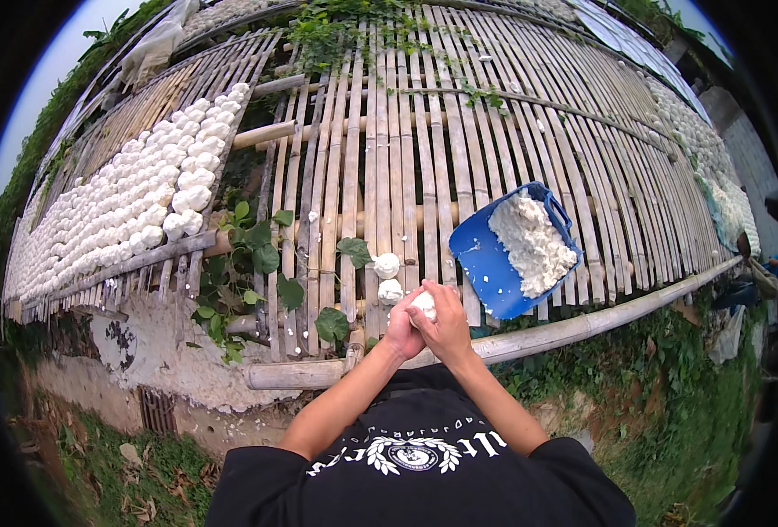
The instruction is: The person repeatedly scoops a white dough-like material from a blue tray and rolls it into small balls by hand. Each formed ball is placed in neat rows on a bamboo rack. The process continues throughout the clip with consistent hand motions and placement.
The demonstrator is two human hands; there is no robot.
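Observation:
Between my left hand [403,331] and my right hand [447,323] sits a lump of white doughy material [424,304], with both palms cupped around it. Two rounded white lumps [387,265] rest on the bamboo slats [379,165] just beyond my fingers. To the right of my hands lies a blue plastic scoop-shaped container [487,277], its open side towards me. A crumbly white mass [527,240] fills its far right part, and small crumbs dot its floor.
On the left rack, rows of white lumps [138,197] cover the slats; more lumps [698,145] lie far right. A thick bamboo pole [573,332] runs along the near edge. Green vines [263,247] grow through a gap at the left. A person [751,283] is partly visible at the right rim.

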